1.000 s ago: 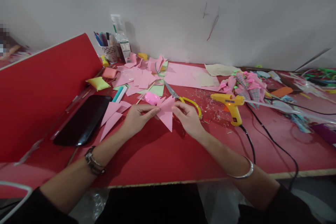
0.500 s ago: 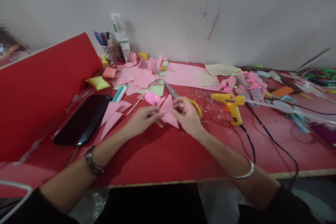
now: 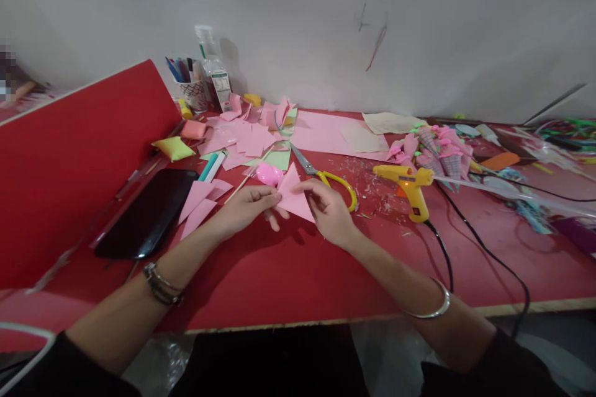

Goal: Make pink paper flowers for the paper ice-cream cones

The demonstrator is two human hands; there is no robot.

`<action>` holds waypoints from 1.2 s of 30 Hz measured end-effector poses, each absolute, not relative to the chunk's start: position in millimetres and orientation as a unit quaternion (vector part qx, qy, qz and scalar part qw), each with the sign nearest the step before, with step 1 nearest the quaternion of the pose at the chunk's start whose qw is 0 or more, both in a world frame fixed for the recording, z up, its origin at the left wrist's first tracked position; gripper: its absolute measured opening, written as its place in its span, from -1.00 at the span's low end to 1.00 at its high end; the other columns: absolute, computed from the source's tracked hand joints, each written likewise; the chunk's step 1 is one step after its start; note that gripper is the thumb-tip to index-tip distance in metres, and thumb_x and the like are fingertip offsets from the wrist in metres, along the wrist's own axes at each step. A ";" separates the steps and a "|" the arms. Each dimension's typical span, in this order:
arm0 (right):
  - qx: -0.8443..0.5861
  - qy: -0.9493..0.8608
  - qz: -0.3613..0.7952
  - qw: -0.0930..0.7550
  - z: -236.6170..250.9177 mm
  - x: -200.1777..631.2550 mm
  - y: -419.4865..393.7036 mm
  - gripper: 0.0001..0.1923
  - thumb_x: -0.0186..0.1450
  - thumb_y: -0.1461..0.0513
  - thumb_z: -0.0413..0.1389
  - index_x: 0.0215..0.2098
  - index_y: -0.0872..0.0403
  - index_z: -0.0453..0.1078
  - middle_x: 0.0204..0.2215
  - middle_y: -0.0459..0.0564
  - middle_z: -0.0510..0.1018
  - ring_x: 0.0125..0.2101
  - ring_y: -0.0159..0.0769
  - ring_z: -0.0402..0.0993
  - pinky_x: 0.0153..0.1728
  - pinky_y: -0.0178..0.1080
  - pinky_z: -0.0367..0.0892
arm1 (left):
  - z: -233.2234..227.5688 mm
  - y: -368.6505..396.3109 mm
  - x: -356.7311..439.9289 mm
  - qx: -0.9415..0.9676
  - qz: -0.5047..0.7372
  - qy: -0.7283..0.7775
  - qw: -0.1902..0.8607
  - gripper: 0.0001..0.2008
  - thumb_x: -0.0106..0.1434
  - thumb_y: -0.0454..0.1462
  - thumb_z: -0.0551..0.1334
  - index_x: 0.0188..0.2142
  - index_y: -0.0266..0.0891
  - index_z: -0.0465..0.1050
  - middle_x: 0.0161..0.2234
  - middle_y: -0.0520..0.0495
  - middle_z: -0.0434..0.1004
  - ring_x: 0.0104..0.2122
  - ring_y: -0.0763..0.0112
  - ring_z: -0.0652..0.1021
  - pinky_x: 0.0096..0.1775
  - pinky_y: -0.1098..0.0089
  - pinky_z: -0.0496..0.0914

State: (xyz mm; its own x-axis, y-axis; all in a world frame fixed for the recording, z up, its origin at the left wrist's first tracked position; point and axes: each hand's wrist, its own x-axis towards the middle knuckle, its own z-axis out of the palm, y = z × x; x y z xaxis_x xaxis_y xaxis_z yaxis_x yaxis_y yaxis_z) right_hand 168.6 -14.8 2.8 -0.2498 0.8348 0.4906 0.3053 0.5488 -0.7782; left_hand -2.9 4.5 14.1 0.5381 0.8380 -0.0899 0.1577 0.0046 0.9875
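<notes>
A folded pink paper triangle (image 3: pixel 293 196) is pinched between my left hand (image 3: pixel 244 208) and my right hand (image 3: pixel 328 211), just above the red table (image 3: pixel 288 273). Its point stands upward. Left of my left hand lie two more pink folded triangles (image 3: pixel 200 201). A small pink round object (image 3: pixel 269 173) sits just behind the held paper. Yellow-handled scissors (image 3: pixel 326 178) lie behind my right hand.
A yellow glue gun (image 3: pixel 410 186) stands to the right, its black cord (image 3: pixel 465 248) running off the front edge. A black phone (image 3: pixel 146 211) lies at left beside a red board (image 3: pixel 69 161). Loose pink sheets (image 3: pixel 288 133), a pen cup (image 3: pixel 193 90), a bottle (image 3: pixel 216 77) and paper cones (image 3: pixel 437 155) crowd the back.
The pink paper has been folded and turned between my hands: its long point hung downward before, and now it forms a compact triangle pointing up. Both hands stayed at the same spot.
</notes>
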 end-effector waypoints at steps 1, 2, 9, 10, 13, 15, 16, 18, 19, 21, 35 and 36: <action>-0.377 -0.738 0.288 0.479 2.8 168.8 -14.9 -0.78 0.10 0.41 -0.06 -0.38 0.04 0.33 -0.37 -0.05 0.43 -0.29 -0.37 0.37 -0.27 -0.25 0.30 | 13.3 4.6 -3.2 0.638 0.287 0.381 0.605 -0.81 0.18 -0.30 0.04 -0.54 -0.27 0.30 -0.61 0.08 0.50 -0.69 0.59 0.45 -0.42 0.49 0.30; -0.369 -0.736 0.300 0.482 2.8 169.0 -14.9 -0.81 0.10 0.39 -0.02 -0.38 0.04 0.34 -0.36 -0.05 0.43 -0.31 -0.37 0.36 -0.30 -0.25 0.30 | 12.7 4.6 -3.4 0.633 0.287 0.375 0.613 -0.81 0.17 -0.30 0.05 -0.53 -0.27 0.30 -0.60 0.08 0.51 -0.70 0.60 0.44 -0.42 0.49 0.31; -0.414 -0.670 0.333 0.519 2.7 166.7 -13.1 -0.88 0.09 0.24 0.07 -0.59 0.06 0.28 -0.60 -0.14 0.35 -0.53 -0.45 0.27 -0.49 -0.33 0.24 | 13.5 0.1 -0.2 0.665 0.256 0.351 0.608 -0.83 0.18 -0.31 0.01 -0.46 -0.27 0.33 -0.50 0.01 0.55 -0.68 0.60 0.46 -0.41 0.46 0.34; -0.422 -0.656 0.344 0.522 2.2 165.8 -12.8 -0.85 0.09 0.23 0.07 -0.61 0.07 0.26 -0.62 -0.16 0.33 -0.56 -0.46 0.26 -0.52 -0.34 0.23 | 13.5 -0.5 0.3 0.671 0.247 0.345 0.608 -0.83 0.18 -0.32 0.01 -0.46 -0.27 0.32 -0.48 0.00 0.56 -0.68 0.59 0.46 -0.41 0.45 0.34; -0.426 -0.622 0.386 0.532 0.2 163.5 -12.3 -0.85 0.08 0.21 0.07 -0.58 0.07 0.21 -0.63 -0.18 0.32 -0.58 -0.49 0.26 -0.54 -0.37 0.23 | 13.0 -1.6 2.0 0.682 0.237 0.327 0.610 -0.83 0.17 -0.33 0.01 -0.51 -0.27 0.29 -0.47 -0.03 0.56 -0.67 0.60 0.47 -0.41 0.45 0.36; -0.421 -0.613 0.405 0.532 -0.9 162.6 -12.5 -0.86 0.08 0.22 0.07 -0.55 0.07 0.19 -0.62 -0.19 0.32 -0.57 -0.50 0.28 -0.53 -0.38 0.25 | 12.5 -2.2 3.3 0.684 0.246 0.320 0.607 -0.82 0.17 -0.32 0.00 -0.51 -0.27 0.29 -0.48 -0.04 0.56 -0.66 0.59 0.46 -0.45 0.47 0.36; -0.419 -0.613 0.412 0.529 -1.3 162.4 -12.8 -0.86 0.08 0.23 0.07 -0.54 0.07 0.18 -0.62 -0.19 0.31 -0.57 -0.50 0.29 -0.53 -0.38 0.26 | 12.1 -2.5 4.0 0.687 0.250 0.317 0.604 -0.82 0.17 -0.31 0.00 -0.50 -0.27 0.31 -0.49 -0.04 0.55 -0.66 0.59 0.46 -0.47 0.48 0.36; -0.417 -0.618 0.419 0.518 -1.8 162.1 -13.9 -0.88 0.10 0.24 0.06 -0.51 0.07 0.16 -0.60 -0.19 0.31 -0.56 -0.51 0.30 -0.51 -0.38 0.28 | 11.1 -3.4 5.4 0.697 0.252 0.318 0.591 -0.84 0.14 -0.28 0.05 -0.49 -0.28 0.33 -0.52 -0.04 0.54 -0.68 0.59 0.44 -0.53 0.51 0.35; -0.417 -0.622 0.422 0.512 -1.9 162.0 -14.5 -0.89 0.10 0.25 0.05 -0.48 0.07 0.16 -0.58 -0.19 0.31 -0.54 -0.50 0.32 -0.50 -0.37 0.29 | 10.4 -3.8 6.0 0.702 0.251 0.322 0.584 -0.85 0.12 -0.27 0.08 -0.50 -0.29 0.34 -0.55 -0.02 0.53 -0.69 0.59 0.43 -0.56 0.52 0.33; -0.415 -0.624 0.428 0.505 -1.6 161.9 -15.6 -0.90 0.12 0.26 0.03 -0.42 0.06 0.15 -0.54 -0.18 0.32 -0.52 -0.50 0.34 -0.47 -0.36 0.32 | 8.8 -4.3 6.9 0.705 0.248 0.332 0.575 -0.86 0.10 -0.27 0.10 -0.53 -0.28 0.33 -0.61 0.02 0.49 -0.72 0.60 0.41 -0.60 0.55 0.30; -0.383 -0.650 0.470 0.458 1.9 161.4 -17.4 -0.84 0.15 0.33 -0.01 -0.32 0.03 0.09 -0.53 -0.22 0.36 -0.58 -0.51 0.41 -0.49 -0.36 0.35 | 4.3 -3.6 5.2 0.770 0.281 0.397 0.412 -0.67 0.19 -0.18 -0.01 -0.64 -0.27 0.23 -0.71 0.10 0.25 -0.69 0.59 0.31 -0.62 0.54 0.17; -0.379 -0.657 0.472 0.450 1.8 161.4 -17.7 -0.85 0.16 0.33 -0.01 -0.32 0.03 0.09 -0.54 -0.22 0.36 -0.58 -0.50 0.42 -0.49 -0.35 0.34 | 4.2 -3.5 5.4 0.775 0.290 0.404 0.390 -0.65 0.19 -0.17 -0.01 -0.67 -0.27 0.20 -0.72 0.11 0.20 -0.69 0.59 0.27 -0.62 0.54 0.14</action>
